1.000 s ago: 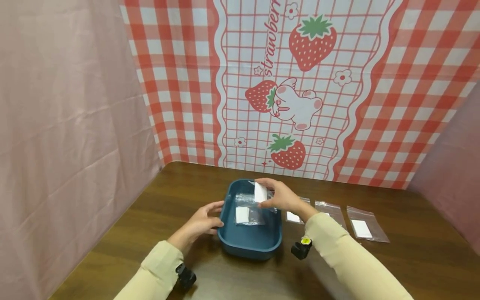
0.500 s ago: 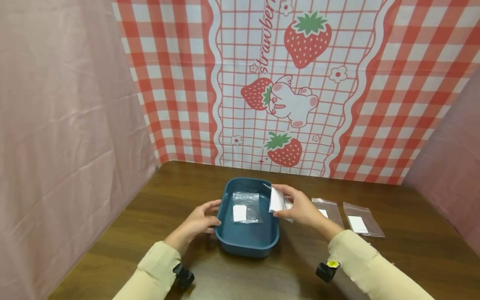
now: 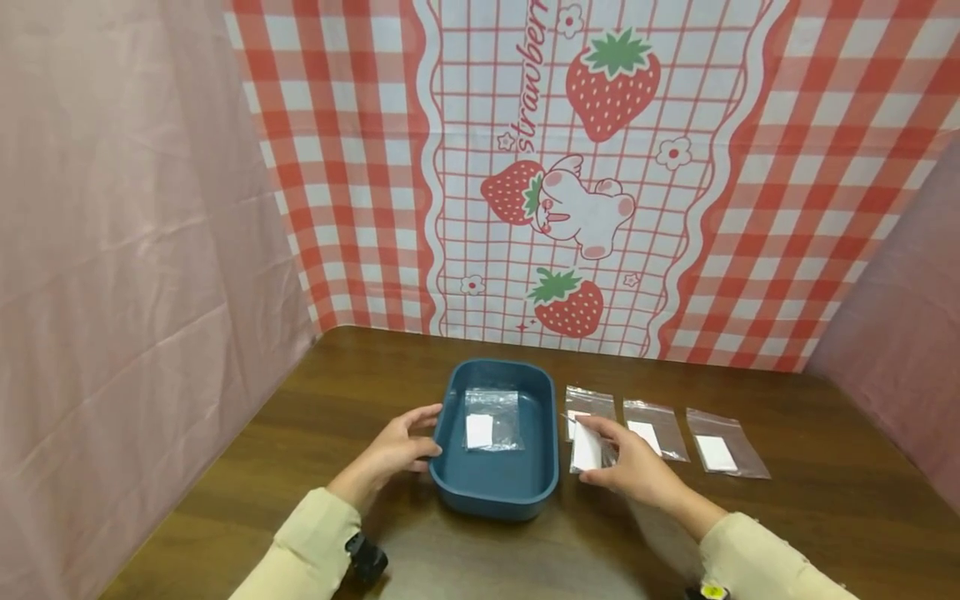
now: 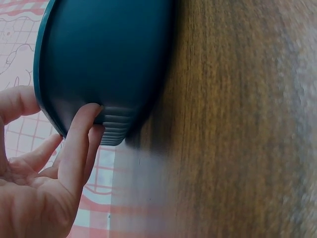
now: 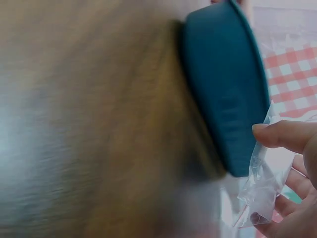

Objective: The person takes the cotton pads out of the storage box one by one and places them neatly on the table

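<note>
My left hand (image 3: 401,446) rests against the outer left wall of a blue plastic bin (image 3: 495,507), fingers fairly straight; in the left wrist view its fingertips touch the wall by some ridges. In the bin lies a clear zip bag (image 3: 505,418) with a white card in it. Right of the bin, my right hand (image 3: 633,467) pinches another clear zip bag (image 5: 260,191) with a white card inside, thumb on one face and fingers behind. In the head view the held bag overlaps a zip bag (image 3: 592,402) lying on the table.
Two more zip bags with white cards, a middle one (image 3: 667,417) and a right one (image 3: 738,437), lie in a row on the brown wooden table (image 3: 360,367). A strawberry-print checked cloth (image 3: 360,208) hangs behind, and a pink curtain (image 3: 150,250) on the left.
My right hand has moved from over the bin to the right and nearer, carrying the zip bag over the bin's right rim. My left hand has stayed at the bin.
</note>
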Tool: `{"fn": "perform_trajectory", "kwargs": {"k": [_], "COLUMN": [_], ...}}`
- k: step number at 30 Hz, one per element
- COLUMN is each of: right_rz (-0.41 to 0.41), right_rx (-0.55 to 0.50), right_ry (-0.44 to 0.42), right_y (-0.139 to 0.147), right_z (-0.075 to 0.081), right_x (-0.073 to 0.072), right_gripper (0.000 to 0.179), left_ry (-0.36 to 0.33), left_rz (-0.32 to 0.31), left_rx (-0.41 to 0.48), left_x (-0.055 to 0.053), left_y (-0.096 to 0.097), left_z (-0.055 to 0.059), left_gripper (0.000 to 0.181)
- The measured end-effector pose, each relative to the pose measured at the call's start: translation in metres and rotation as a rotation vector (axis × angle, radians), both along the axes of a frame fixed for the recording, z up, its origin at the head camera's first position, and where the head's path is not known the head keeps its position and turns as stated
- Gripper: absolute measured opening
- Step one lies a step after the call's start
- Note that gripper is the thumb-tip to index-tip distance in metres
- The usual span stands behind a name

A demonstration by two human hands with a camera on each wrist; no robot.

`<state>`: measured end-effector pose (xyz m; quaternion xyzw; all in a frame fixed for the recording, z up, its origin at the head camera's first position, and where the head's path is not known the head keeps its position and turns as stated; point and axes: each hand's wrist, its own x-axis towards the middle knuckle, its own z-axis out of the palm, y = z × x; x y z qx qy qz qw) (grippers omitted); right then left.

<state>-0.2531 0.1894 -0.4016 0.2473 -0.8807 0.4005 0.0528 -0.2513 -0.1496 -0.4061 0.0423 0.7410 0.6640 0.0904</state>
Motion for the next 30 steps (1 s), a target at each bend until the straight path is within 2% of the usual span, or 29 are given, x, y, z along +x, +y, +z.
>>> {"fn": "perform_trajectory", "kwargs": {"k": [6, 14, 20, 30], "right_rz": [0.075, 0.128, 0.169, 0.266], "right_rx": [0.023, 0.139, 0.208, 0.159], "right_ry": [-0.039, -0.037, 0.051, 0.108], "right_y": [0.011, 0.015, 0.015, 0.017], "right_z": [-0.016, -0.027, -0.031, -0.036], "right_x": [0.008, 0.014, 0.015, 0.015], "right_gripper": [0.071, 0.072, 0.068, 0.064], "left_ry": [0.002, 0.001, -0.003, -0.008], "left_rz": [-0.002, 0.005, 0.009, 0.008], "left_rx": [0.006, 0.018, 0.019, 0.000], "left_x": [-0.001, 0.001, 0.000, -0.002], "left_y": [0.000, 0.000, 0.000, 0.000], "left_z": [0.000, 0.000, 0.000, -0.002], "left_gripper": [0.066, 0.067, 0.066, 0.066]}}
